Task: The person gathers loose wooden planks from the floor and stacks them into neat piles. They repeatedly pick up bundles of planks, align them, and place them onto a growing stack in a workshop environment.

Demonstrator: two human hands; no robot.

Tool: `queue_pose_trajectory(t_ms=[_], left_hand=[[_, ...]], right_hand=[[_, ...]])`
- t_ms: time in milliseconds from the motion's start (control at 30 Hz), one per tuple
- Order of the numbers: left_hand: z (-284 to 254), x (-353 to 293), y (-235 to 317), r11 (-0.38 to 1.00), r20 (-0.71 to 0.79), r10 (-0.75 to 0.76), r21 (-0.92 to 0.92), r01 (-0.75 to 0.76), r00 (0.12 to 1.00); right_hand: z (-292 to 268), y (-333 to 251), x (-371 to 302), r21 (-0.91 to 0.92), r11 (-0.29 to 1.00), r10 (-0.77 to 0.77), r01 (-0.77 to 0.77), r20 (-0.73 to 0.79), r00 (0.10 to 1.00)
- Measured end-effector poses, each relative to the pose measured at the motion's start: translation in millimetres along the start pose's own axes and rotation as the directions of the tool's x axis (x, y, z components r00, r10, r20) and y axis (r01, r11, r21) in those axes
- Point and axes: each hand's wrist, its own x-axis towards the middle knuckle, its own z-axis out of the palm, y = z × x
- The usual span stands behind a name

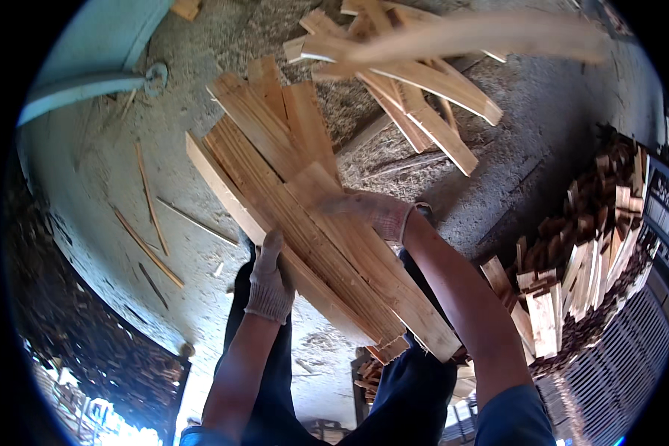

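A bundle of long, rough wooden planks (275,201) lies slantwise in front of me, above my legs. My left hand (269,282), in a pale knit glove, is closed around the bundle's near left edge, its thumb up against the outer plank. From the right, my right hand (375,212), also gloved, grips the top plank (379,256) along its right side; its fingertips are smeared by motion. Beyond the bundle, a strongly blurred plank (490,37) crosses above a loose heap of planks (424,89) on the floor.
Thin wood strips (149,204) lie on the dusty concrete floor (201,290) at the left. Stacked short wood pieces (572,267) stand at the right beside a slatted metal panel (609,372). A pale blue-green metal part (89,89) with a curved bar stands at the far left.
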Motion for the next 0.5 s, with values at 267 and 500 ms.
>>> queue_pose_trajectory(t_ms=[267,500], left_hand=[[39,-107,39,0.982,0.084,-0.133,0.147,0.12,0.987],[54,-205,-28,0.827,-0.106,-0.477,0.282,0.487,0.872]], right_hand=[[111,-17,-111,0.039,0.999,-0.027,0.036,-0.194,0.981],[149,107,-249,0.366,0.93,0.18,-0.028,-0.389,0.904]])
